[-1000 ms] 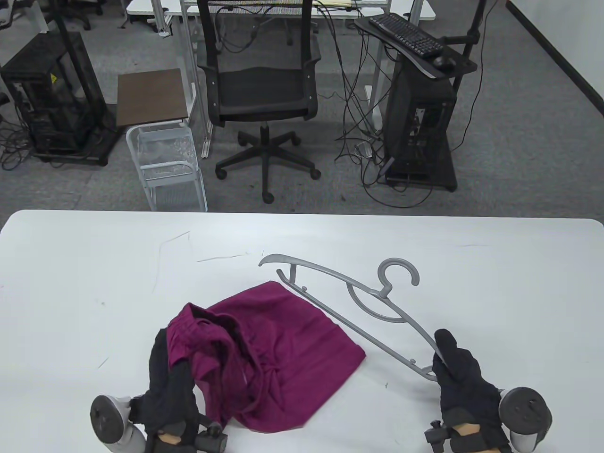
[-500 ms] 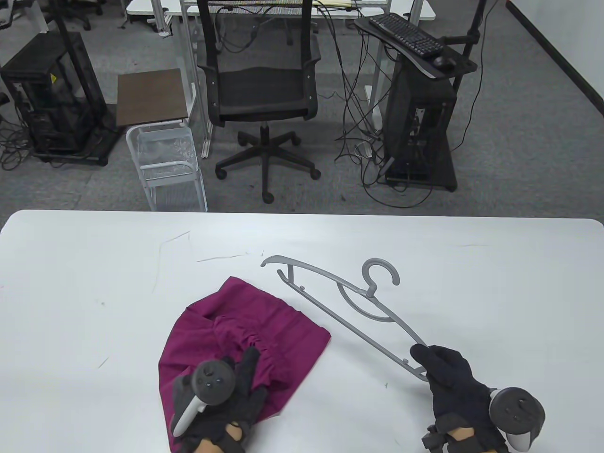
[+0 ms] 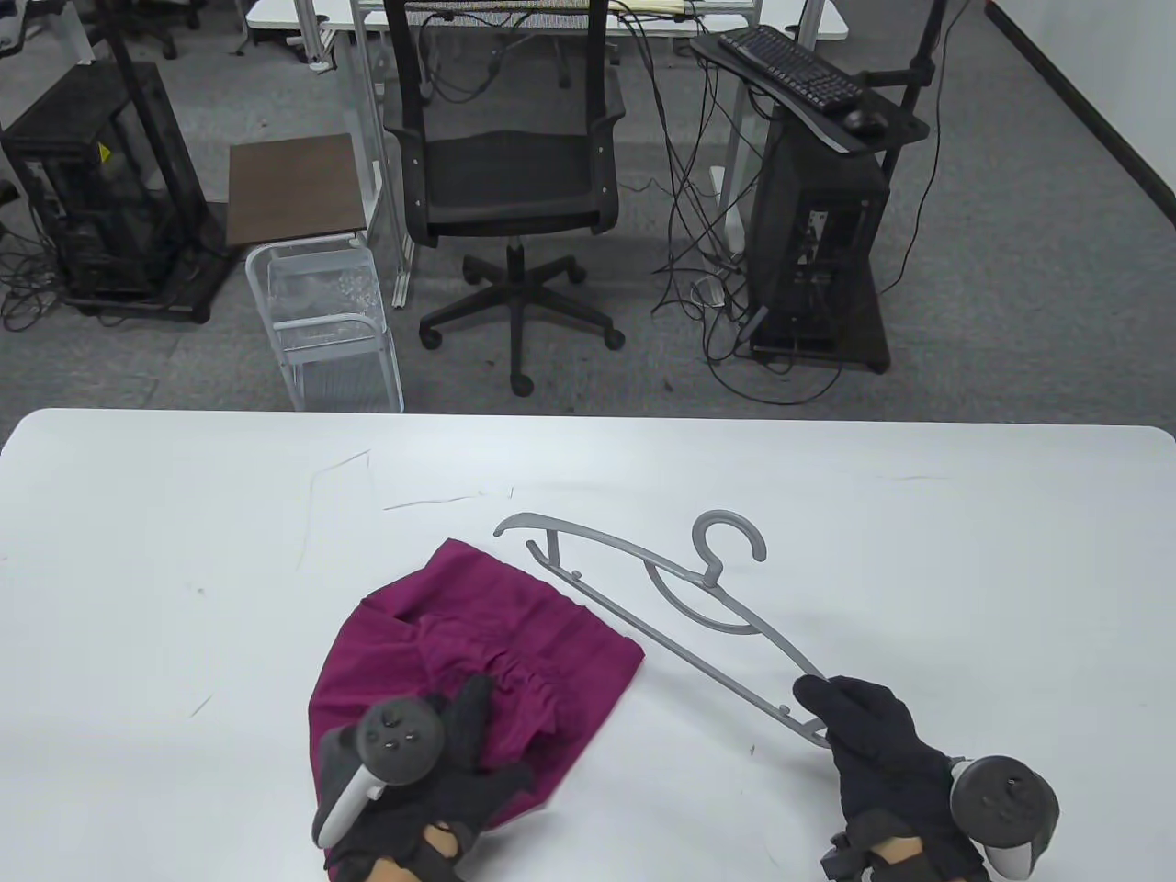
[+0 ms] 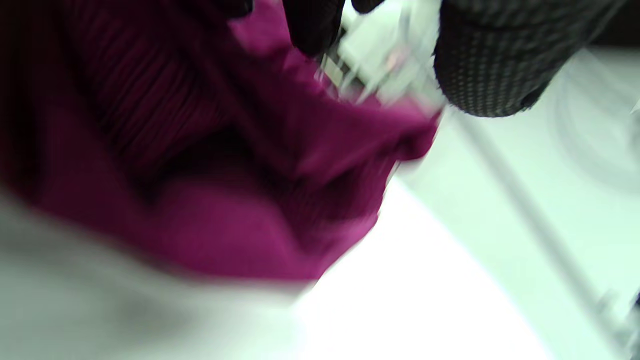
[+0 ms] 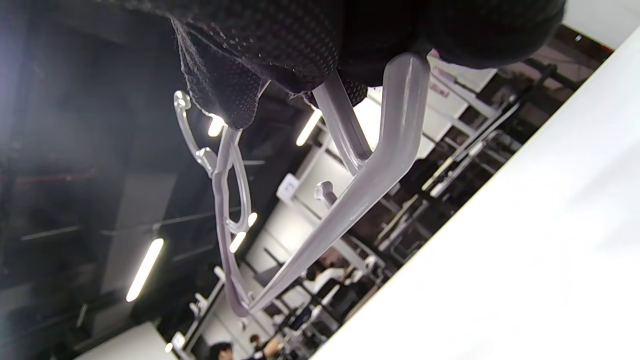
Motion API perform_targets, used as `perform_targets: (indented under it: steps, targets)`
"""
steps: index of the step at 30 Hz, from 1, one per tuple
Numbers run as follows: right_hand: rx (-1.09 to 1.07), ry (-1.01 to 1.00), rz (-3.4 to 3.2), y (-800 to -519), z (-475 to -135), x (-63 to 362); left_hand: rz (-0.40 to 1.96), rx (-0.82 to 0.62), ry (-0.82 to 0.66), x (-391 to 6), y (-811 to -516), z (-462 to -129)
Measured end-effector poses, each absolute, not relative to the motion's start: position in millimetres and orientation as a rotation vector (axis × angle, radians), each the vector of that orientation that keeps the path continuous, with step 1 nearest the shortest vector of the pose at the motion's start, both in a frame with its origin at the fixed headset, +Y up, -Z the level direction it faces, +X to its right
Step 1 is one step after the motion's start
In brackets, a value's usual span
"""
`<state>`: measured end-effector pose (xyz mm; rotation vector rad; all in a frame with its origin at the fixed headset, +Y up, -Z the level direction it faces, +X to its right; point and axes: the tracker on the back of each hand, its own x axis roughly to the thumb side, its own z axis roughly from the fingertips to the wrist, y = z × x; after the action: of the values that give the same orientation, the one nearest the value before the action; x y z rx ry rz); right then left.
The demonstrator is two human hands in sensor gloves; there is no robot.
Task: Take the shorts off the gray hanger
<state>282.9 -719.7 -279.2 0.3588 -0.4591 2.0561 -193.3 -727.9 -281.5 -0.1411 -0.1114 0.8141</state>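
Note:
The magenta shorts [image 3: 514,643] lie crumpled on the white table [image 3: 184,551], off the hanger and just left of it. They fill the blurred left wrist view [image 4: 225,200]. My left hand [image 3: 469,726] rests on their near part, its fingers [image 4: 315,25] loose above the cloth. The gray hanger [image 3: 709,581] slants from far left to near right, hook pointing away. My right hand [image 3: 827,712] grips its near end and holds it tilted. In the right wrist view the hanger [image 5: 370,185] sticks out from under my gloved fingers [image 5: 280,45].
Beyond the table's far edge stand a black office chair [image 3: 510,184], a white wire cart [image 3: 322,312] and a black equipment rack [image 3: 818,230]. Thin pen marks [image 3: 432,502] cross the table top behind the shorts.
My left hand turned palm down and laid the shorts flat, a little farther left of the hanger. My right hand drew the hanger slightly left and toward me.

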Motion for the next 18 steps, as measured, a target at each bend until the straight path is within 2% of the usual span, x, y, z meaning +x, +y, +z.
perform_targets:
  steps: [1, 3, 7, 11, 18]
  targets:
    - [0.337, -0.468, 2.056, -719.5, -278.7, 284.4, 0.877, -0.027, -0.097, -200.2, -720.4, -276.7]
    - [0.241, -0.47, 2.059, -720.7, -277.9, 289.4, 0.973, 0.104, -0.088, -210.1, -714.0, -271.0]
    - [0.002, -0.369, 2.076, -729.5, -279.1, 300.0, 1.032, 0.105, -0.08, -216.2, -712.8, -268.5]
    - [-0.195, -0.159, 2.091, -748.6, -284.9, 308.0, 0.99, 0.076, -0.063, -210.9, -716.6, -270.7]
    - [-0.145, 0.059, 2.203, -765.4, -297.4, 298.5, 0.979, 0.04, -0.073, -205.6, -718.1, -271.7]
